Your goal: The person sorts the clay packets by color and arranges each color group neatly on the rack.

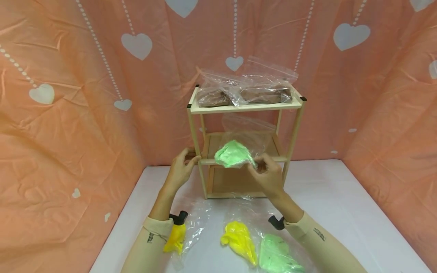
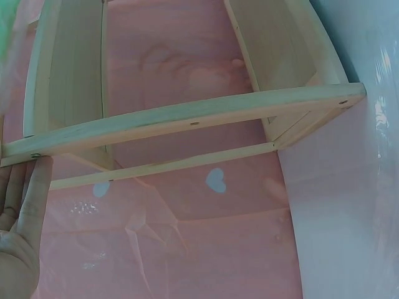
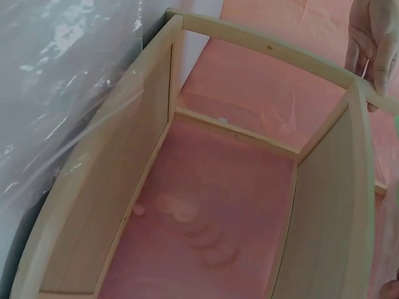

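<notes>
A small wooden shelf rack (image 1: 241, 162) with three levels stands on the table. My left hand (image 1: 182, 167) holds its left front post at the height of the middle shelf, and the left wrist view shows those fingers (image 2: 28, 208) against the wood. With my right hand (image 1: 268, 174) I pinch the lower right corner of a clear zip bag with crumpled light-green contents (image 1: 233, 153). That bag is in front of the middle shelf, its transparent top reaching up over the shelf. In the right wrist view the left hand (image 3: 374, 47) shows at the post.
On the top shelf (image 1: 246, 109) lie clear zip bags with brown contents (image 1: 263, 94). Nearer me on the white table (image 1: 324, 197) are bags with yellow contents (image 1: 239, 240) and light-green contents (image 1: 276, 252). Another yellow bag (image 1: 175, 239) lies by my left forearm. Pink cloth hangs around the table.
</notes>
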The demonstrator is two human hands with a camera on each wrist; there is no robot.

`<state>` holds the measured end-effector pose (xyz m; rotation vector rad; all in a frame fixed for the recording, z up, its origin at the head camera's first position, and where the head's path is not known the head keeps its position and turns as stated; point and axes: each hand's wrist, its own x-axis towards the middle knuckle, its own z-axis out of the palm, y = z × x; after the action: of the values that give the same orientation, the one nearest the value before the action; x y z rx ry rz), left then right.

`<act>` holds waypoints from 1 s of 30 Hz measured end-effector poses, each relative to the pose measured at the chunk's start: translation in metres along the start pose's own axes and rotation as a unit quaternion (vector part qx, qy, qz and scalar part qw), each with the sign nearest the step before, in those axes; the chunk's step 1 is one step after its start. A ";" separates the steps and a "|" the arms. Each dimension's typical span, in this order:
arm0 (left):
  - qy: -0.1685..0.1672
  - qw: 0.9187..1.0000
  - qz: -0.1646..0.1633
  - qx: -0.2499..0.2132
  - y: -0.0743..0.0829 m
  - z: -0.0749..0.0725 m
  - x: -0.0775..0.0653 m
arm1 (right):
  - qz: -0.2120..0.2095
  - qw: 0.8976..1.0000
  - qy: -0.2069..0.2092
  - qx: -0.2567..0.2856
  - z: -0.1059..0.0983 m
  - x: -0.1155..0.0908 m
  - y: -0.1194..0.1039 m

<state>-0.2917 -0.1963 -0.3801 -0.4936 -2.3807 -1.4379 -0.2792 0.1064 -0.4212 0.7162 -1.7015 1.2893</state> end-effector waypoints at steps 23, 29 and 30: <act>0.005 1.000 -0.001 0.007 0.000 0.002 -0.001 | 0.115 0.988 -0.042 -0.094 0.043 0.021 0.003; 0.006 1.000 0.001 0.000 0.000 0.001 -0.001 | 0.094 0.984 -0.032 -0.149 0.053 0.023 0.003; 0.005 1.000 0.001 -0.001 0.000 0.001 0.000 | 0.087 0.983 -0.029 -0.159 0.054 0.024 0.002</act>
<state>-0.2916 -0.1953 -0.3811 -0.4874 -2.3697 -1.4388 -0.3080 0.0568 -0.4065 0.4287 -1.9943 1.0827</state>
